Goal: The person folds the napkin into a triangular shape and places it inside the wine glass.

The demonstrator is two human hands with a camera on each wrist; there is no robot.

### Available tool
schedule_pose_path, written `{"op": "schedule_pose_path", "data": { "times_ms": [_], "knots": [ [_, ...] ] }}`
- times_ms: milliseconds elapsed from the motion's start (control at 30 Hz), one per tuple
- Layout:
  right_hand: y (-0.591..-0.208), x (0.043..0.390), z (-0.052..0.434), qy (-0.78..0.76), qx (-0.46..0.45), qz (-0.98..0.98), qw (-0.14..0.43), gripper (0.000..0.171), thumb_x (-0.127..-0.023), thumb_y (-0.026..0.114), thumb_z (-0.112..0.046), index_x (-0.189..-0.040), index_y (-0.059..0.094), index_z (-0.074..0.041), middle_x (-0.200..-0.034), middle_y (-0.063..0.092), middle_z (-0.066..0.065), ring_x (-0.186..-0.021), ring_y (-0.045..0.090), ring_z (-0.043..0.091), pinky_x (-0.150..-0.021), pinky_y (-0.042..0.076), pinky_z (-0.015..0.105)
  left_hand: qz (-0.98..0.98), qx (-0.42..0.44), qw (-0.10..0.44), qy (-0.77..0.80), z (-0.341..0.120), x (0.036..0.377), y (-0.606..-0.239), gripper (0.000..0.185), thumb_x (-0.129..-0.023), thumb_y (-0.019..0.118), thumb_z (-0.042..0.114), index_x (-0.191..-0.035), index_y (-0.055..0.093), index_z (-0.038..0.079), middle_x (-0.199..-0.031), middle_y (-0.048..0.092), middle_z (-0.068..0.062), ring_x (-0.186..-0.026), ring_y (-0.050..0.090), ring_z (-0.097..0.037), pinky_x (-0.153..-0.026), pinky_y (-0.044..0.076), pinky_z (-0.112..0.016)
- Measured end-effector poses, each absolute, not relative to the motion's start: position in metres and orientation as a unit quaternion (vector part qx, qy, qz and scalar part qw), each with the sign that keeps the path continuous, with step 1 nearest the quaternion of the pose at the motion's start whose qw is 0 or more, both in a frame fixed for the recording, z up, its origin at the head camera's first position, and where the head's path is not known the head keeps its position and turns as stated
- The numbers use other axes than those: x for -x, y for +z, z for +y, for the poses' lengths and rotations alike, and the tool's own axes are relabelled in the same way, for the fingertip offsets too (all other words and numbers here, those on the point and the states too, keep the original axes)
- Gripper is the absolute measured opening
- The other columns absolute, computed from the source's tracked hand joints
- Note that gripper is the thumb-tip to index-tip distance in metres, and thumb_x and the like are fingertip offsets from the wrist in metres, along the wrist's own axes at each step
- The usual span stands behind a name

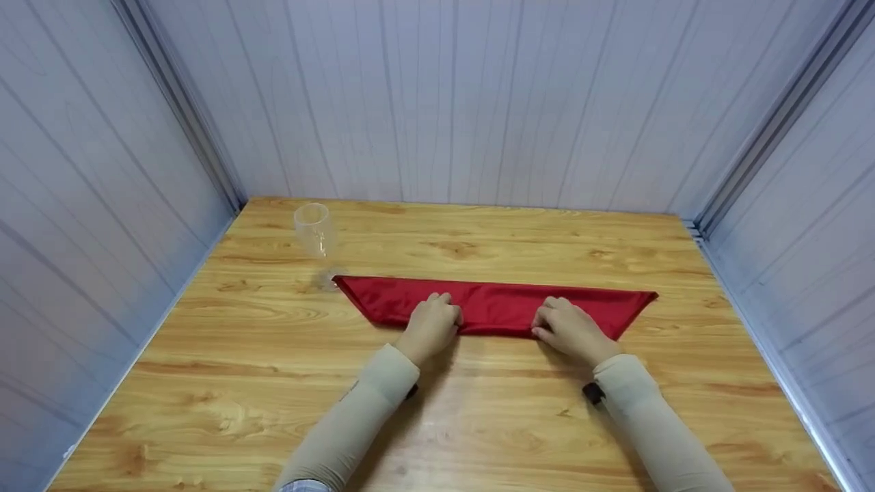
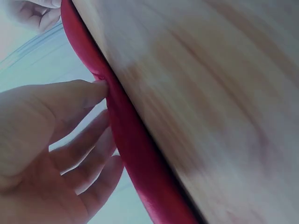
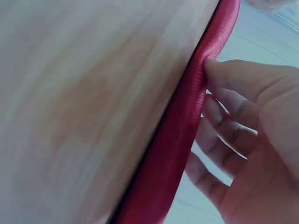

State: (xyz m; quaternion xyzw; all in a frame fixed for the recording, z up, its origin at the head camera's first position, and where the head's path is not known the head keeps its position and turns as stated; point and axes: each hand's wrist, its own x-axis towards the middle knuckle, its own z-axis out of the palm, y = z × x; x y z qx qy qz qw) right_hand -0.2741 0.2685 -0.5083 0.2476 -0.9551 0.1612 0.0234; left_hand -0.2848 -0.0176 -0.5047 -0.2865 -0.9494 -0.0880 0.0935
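I am pinching the near folded edge of the red napkin (image 1: 495,305) with my left hand (image 1: 431,326) and right hand (image 1: 571,329); it is lying as a long band mid-table (image 1: 478,424). A clear glass (image 1: 314,232) is standing at its left tip. Bare wood is lying open toward me.

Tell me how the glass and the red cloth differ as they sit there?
The glass is clear and stands upright on its stem; the cloth is solid red and lies flat, folded into a long band. The glass stands untouched at the far left, while the left hand and right hand both pinch the cloth's near edge. Both rest on the wooden table, the cloth's left tip reaching the glass's foot.
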Motion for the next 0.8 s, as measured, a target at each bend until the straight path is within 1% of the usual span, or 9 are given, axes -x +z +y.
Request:
{"op": "schedule_pose_path", "data": {
  "times_ms": [67, 200, 267, 333, 467, 533, 633, 800],
  "knots": [
    [-0.507, 0.273, 0.267, 0.164, -0.247, -0.955, 0.028, 0.007, -0.092, 0.073, -0.013, -0.085, 0.071, -0.012, -0.086, 0.055, -0.002, -0.083, 0.057, 0.020, -0.073, 0.050, 0.038, -0.949, 0.286, 0.106, -0.080, -0.016, 0.284, -0.504, 0.016, -0.085, 0.070, 0.003, -0.087, 0.080, 0.015, -0.088, 0.064, -0.006, -0.082, 0.060, -0.027, -0.067, 0.053, -0.038],
    [-0.506, 0.272, 0.264, 0.164, -0.238, -0.957, 0.017, 0.005, -0.092, 0.073, -0.012, -0.089, 0.073, -0.009, -0.087, 0.060, 0.000, -0.084, 0.063, 0.022, -0.075, 0.054, 0.040, -0.948, 0.284, 0.113, -0.091, -0.015, 0.283, -0.504, 0.023, -0.079, 0.066, -0.004, -0.080, 0.080, 0.014, -0.079, 0.065, -0.004, -0.077, 0.064, -0.027, -0.064, 0.054, -0.040],
    [-0.506, 0.271, 0.264, 0.157, -0.237, -0.959, 0.014, 0.006, -0.093, 0.072, -0.013, -0.090, 0.074, -0.008, -0.088, 0.062, 0.001, -0.085, 0.064, 0.023, -0.076, 0.054, 0.041, -0.947, 0.287, 0.111, -0.097, -0.015, 0.282, -0.504, 0.024, -0.076, 0.064, -0.006, -0.077, 0.079, 0.013, -0.077, 0.065, -0.004, -0.075, 0.066, -0.027, -0.062, 0.055, -0.040],
    [-0.507, 0.270, 0.264, 0.150, -0.238, -0.960, 0.011, 0.007, -0.093, 0.071, -0.014, -0.091, 0.074, -0.009, -0.089, 0.063, 0.002, -0.085, 0.064, 0.023, -0.077, 0.054, 0.042, -0.945, 0.293, 0.105, -0.103, -0.017, 0.281, -0.503, 0.022, -0.075, 0.066, -0.004, -0.076, 0.078, 0.013, -0.077, 0.065, -0.003, -0.075, 0.067, -0.027, -0.062, 0.055, -0.041],
    [-0.506, 0.265, 0.264, 0.140, -0.234, -0.962, -0.004, 0.012, -0.092, 0.074, -0.021, -0.095, 0.073, -0.010, -0.090, 0.061, 0.001, -0.085, 0.063, 0.022, -0.078, 0.053, 0.041, -0.945, 0.299, 0.082, -0.102, -0.020, 0.280, -0.503, 0.009, -0.077, 0.076, 0.007, -0.085, 0.079, 0.012, -0.085, 0.067, -0.004, -0.080, 0.067, -0.027, -0.067, 0.056, -0.042],
    [-0.506, 0.264, 0.263, 0.135, -0.232, -0.963, -0.010, 0.015, -0.091, 0.075, -0.023, -0.097, 0.072, -0.010, -0.091, 0.060, 0.001, -0.086, 0.062, 0.021, -0.078, 0.053, 0.041, -0.948, 0.297, 0.073, -0.091, -0.021, 0.280, -0.503, 0.012, -0.078, 0.080, 0.014, -0.090, 0.079, 0.012, -0.088, 0.068, -0.004, -0.083, 0.067, -0.027, -0.070, 0.055, -0.042],
    [-0.506, 0.264, 0.264, 0.131, -0.231, -0.964, -0.006, 0.015, -0.090, 0.076, -0.021, -0.097, 0.071, -0.009, -0.091, 0.060, 0.002, -0.086, 0.063, 0.022, -0.077, 0.054, 0.042, -0.953, 0.286, 0.066, -0.070, -0.020, 0.280, -0.502, 0.015, -0.080, 0.079, 0.015, -0.095, 0.078, 0.013, -0.092, 0.068, -0.004, -0.087, 0.066, -0.028, -0.072, 0.054, -0.042],
    [-0.507, 0.267, 0.263, 0.137, -0.227, -0.964, 0.005, 0.012, -0.089, 0.076, -0.017, -0.092, 0.067, -0.010, -0.086, 0.059, 0.000, -0.080, 0.061, 0.020, -0.071, 0.053, 0.042, -0.959, 0.272, 0.057, -0.057, -0.018, 0.281, -0.502, 0.018, -0.081, 0.071, 0.009, -0.096, 0.078, 0.015, -0.094, 0.068, -0.004, -0.090, 0.065, -0.027, -0.073, 0.052, -0.041]
  ]
}}
